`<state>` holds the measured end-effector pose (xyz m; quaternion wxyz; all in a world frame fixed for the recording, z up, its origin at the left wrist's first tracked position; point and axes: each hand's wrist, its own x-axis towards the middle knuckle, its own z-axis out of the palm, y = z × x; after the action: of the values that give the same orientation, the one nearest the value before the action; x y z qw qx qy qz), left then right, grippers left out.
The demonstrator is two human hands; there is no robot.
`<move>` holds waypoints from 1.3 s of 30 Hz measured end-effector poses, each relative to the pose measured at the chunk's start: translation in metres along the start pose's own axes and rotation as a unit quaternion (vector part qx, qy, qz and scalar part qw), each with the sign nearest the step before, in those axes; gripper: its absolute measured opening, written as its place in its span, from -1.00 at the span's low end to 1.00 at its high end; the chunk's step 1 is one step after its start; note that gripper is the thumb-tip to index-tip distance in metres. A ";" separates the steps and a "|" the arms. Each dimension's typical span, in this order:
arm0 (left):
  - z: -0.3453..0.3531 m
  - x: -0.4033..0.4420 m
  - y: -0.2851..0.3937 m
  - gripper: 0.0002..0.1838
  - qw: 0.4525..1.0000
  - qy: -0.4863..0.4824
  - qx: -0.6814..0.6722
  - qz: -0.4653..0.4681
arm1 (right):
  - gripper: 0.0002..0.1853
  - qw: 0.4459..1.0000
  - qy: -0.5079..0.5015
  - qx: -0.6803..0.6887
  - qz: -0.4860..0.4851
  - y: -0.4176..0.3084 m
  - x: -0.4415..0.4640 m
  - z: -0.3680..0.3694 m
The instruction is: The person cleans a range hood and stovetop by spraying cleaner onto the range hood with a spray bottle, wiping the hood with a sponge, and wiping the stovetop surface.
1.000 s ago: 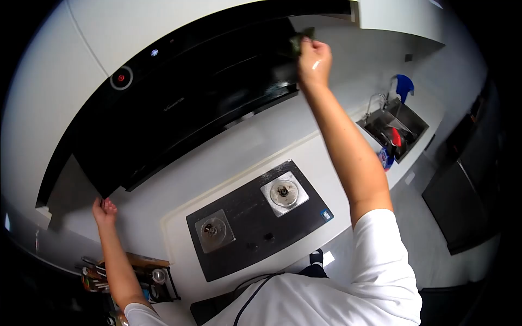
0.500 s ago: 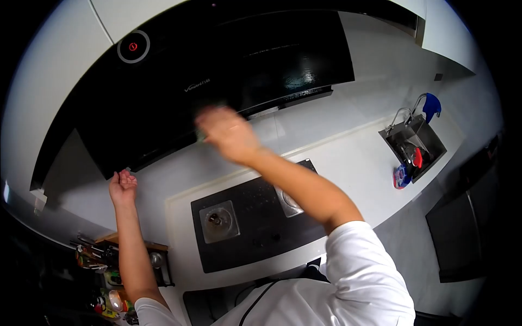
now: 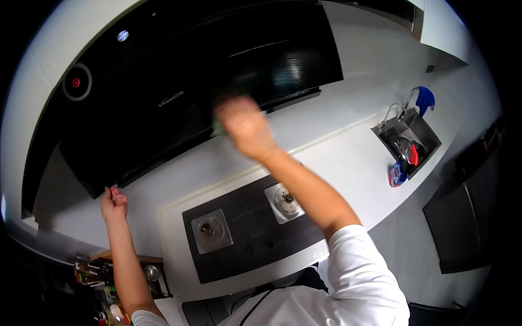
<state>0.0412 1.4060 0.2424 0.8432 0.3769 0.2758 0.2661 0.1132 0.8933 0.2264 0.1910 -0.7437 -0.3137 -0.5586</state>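
My right hand (image 3: 247, 129) is blurred by motion in front of the black range hood's (image 3: 179, 127) lower front edge. A smeared greenish piece (image 3: 218, 128), which looks like a cloth or sponge, shows under its fingers against the glass panel. Raised at the hood's lower left corner is my left hand (image 3: 114, 203), palm partly toward me. Its fingers are loosely curled and a little apart, with nothing visible in them; whether they touch the hood edge I cannot tell. A wet-looking sheen (image 3: 288, 73) covers the hood's right part.
Below lies a black gas hob (image 3: 239, 233) with two burners, set in a white countertop (image 3: 348, 157). To the right are a steel sink (image 3: 429, 136), a blue cloth (image 3: 425, 100) on the tap, and a blue-and-red container (image 3: 397, 175). Bottles and utensils (image 3: 103, 274) crowd the lower left.
My right hand has swept to the right along the hood with the greenish piece. My left hand stays near the corner. The view has shifted, and a white light now glows on the hood.
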 end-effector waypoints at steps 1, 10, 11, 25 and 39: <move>-0.003 0.004 0.000 -0.81 1.000 -0.005 0.001 0.000 | -0.58 0.998 -0.013 -0.044 0.045 0.040 -0.012 -0.016; -0.017 0.026 0.002 -0.88 1.000 -0.030 -0.005 0.004 | -0.58 0.925 0.217 -0.130 0.282 0.198 -0.014 -0.096; -0.016 0.023 0.002 -0.89 1.000 -0.023 -0.001 0.007 | -0.59 0.928 0.209 -0.103 0.289 0.211 -0.004 -0.100; -0.006 0.003 0.005 -0.87 1.000 -0.002 0.010 0.000 | -0.54 0.866 0.061 0.234 0.438 0.261 0.035 -0.145; -0.002 -0.014 -0.013 -0.93 0.998 -0.059 -0.017 -0.004 | -0.71 0.618 0.394 0.369 0.571 0.125 -0.026 -0.073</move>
<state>0.0333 1.3905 0.2346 0.8653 0.3764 0.2226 0.2451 0.1411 0.7489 0.2321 0.8350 -0.3486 0.1004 -0.4138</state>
